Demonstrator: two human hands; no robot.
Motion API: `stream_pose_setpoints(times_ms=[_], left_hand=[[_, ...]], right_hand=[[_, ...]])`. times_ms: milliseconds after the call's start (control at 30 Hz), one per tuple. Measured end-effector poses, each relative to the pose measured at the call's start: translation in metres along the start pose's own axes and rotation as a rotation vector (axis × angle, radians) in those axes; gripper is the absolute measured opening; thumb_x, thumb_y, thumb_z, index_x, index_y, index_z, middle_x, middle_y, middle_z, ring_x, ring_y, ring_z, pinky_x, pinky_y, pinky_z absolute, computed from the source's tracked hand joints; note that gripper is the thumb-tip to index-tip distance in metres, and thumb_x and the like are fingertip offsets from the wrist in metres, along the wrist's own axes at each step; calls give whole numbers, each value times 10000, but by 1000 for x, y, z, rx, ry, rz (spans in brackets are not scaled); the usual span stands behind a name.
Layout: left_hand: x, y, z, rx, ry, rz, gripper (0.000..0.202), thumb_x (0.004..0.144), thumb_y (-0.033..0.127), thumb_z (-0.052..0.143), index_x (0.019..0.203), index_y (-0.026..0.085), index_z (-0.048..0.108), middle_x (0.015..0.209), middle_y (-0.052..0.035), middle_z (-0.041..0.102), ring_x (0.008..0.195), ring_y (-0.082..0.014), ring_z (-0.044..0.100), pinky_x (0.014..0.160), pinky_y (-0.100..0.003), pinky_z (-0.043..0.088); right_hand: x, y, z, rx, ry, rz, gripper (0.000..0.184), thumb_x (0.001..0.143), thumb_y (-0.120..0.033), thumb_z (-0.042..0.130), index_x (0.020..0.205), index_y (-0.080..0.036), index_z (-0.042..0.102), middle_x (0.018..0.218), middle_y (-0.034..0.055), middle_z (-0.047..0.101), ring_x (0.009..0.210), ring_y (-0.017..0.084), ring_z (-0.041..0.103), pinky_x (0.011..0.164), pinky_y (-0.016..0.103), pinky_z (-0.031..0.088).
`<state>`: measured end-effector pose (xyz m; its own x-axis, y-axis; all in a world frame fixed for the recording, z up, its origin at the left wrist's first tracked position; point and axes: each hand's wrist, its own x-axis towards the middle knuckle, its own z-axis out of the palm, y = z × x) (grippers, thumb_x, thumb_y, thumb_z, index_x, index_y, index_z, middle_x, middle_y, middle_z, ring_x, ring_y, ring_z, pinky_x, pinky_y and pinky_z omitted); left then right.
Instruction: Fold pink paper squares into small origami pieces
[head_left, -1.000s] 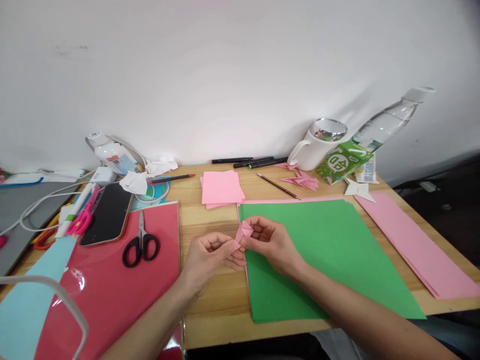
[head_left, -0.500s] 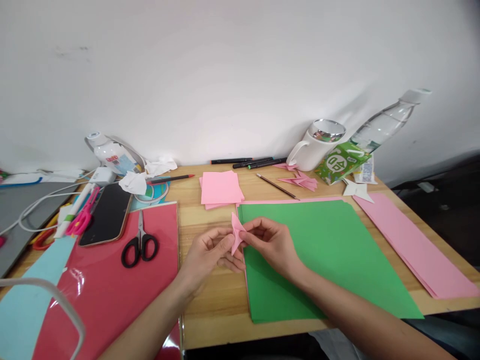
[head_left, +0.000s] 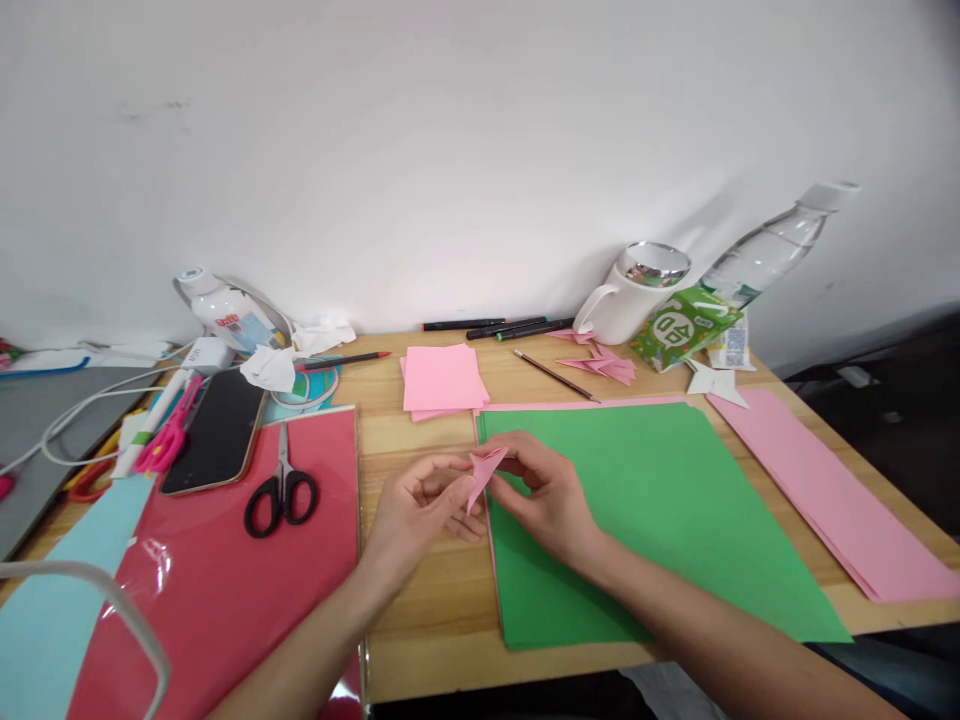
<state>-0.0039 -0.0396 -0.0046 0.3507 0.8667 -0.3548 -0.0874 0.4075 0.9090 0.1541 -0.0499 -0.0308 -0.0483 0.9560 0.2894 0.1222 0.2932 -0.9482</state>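
Note:
Both my hands hold a small folded pink paper piece (head_left: 482,468) just above the wooden desk (head_left: 420,600), at the left edge of a large green sheet (head_left: 660,510). My left hand (head_left: 416,510) pinches its lower left side with curled fingers. My right hand (head_left: 544,495) grips its upper right side between thumb and fingertips. A stack of pink square papers (head_left: 441,378) lies a little beyond the hands.
Black scissors (head_left: 281,495) rest on a red sheet (head_left: 225,580) at left, beside a phone (head_left: 217,428) and pink scissors (head_left: 166,432). At the back stand markers (head_left: 510,326), a pencil (head_left: 555,375), folded pink pieces (head_left: 604,362), a white mug (head_left: 634,290), a green packet (head_left: 679,325) and a water bottle (head_left: 772,245). Long pink sheets (head_left: 832,490) lie at right.
The pink piece has been turned between my fingers, from a puffed shape to a flatter pointed one. Both hands stayed in nearly the same place.

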Motion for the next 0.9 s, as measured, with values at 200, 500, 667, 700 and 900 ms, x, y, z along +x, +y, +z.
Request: stream_pose_setpoints(times_ms=[200,500,667,700,900], left_hand=[[0,-1,-1,22,76,34,410,670,462,737,895,176,548,610,1,679,509,-182,670,507,-283,560],[0,-8,-1,41,40,80,329,699,418,725,884,196,568,630,19,660,529,-166,660,512,-278,561],[0,-6,-1,-6,71,90,302,707,419,715,837,189,569,689,10,672,537,-159,657,534,-293,565],[1,-5,-2,-19,99,102,299,701,407,724,830,185,570,722,8,675,557,-154,657,546,-294,569],[1,-3,-7,-151,91,92,359,652,310,785,924,163,603,805,-16,695,662,-132,646,562,-237,548]], right_hand=[[0,1,2,168,-110,42,268,806,-295,655,1055,-209,611,1022,74,621,972,191,600,917,381,515],[4,-3,1,302,-70,190,194,756,-310,705,905,-195,657,965,68,675,919,193,635,823,337,531],[6,-3,-1,368,-41,276,229,717,-337,738,883,-204,652,895,39,702,853,182,649,792,326,526],[7,-3,-1,375,-44,290,230,704,-339,749,868,-204,659,878,36,707,832,179,650,775,321,527],[9,-6,-3,423,-60,277,193,670,-283,787,823,-205,700,859,32,722,829,166,658,798,314,531]])
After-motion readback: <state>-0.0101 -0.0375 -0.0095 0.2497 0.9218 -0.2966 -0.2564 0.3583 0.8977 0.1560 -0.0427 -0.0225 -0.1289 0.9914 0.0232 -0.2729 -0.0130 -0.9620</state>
